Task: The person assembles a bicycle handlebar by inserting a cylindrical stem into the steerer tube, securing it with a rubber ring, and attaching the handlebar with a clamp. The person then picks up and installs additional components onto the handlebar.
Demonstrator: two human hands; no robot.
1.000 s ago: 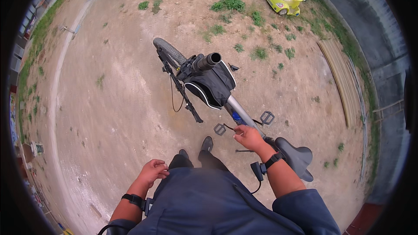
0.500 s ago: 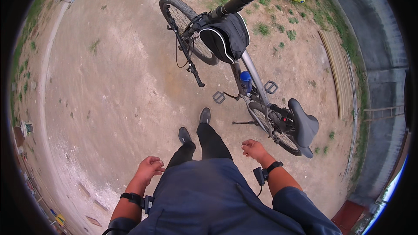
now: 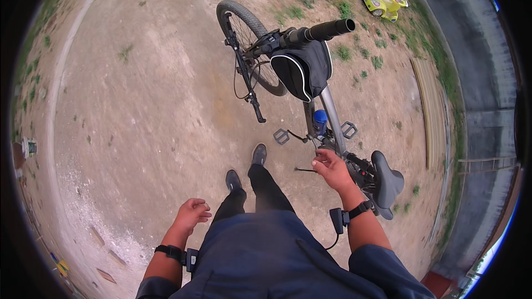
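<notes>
A bicycle (image 3: pixel 328 101) with a grey frame stands in front of me and to my right, tilted on its stand. Its front wheel (image 3: pixel 244 19) lies farthest off, its black saddle (image 3: pixel 388 180) nearest on the right. A black bag (image 3: pixel 316 69) with white piping sits on the frame, and a blue bottle (image 3: pixel 320 122) is lower down. My right hand (image 3: pixel 332 170) is raised in front of the rear part, fingers loosely bent and holding nothing visible; contact cannot be made out. My left hand (image 3: pixel 192 214) hangs by my left side, empty, its fingers half curled and apart.
A thick black tube (image 3: pixel 318 32) juts out above the bag. Pedals (image 3: pixel 281 136) stick out from the bicycle. Farther off are a yellow-green toy car (image 3: pixel 382 1), stacked long boards (image 3: pixel 424 113) and a grey wall (image 3: pixel 487 88). Dirt ground with weeds lies around my shoes (image 3: pixel 259 155).
My right hand has moved up and forward to the bicycle's rear part. The bicycle sits slightly lower and farther right in view. My left hand has hardly moved.
</notes>
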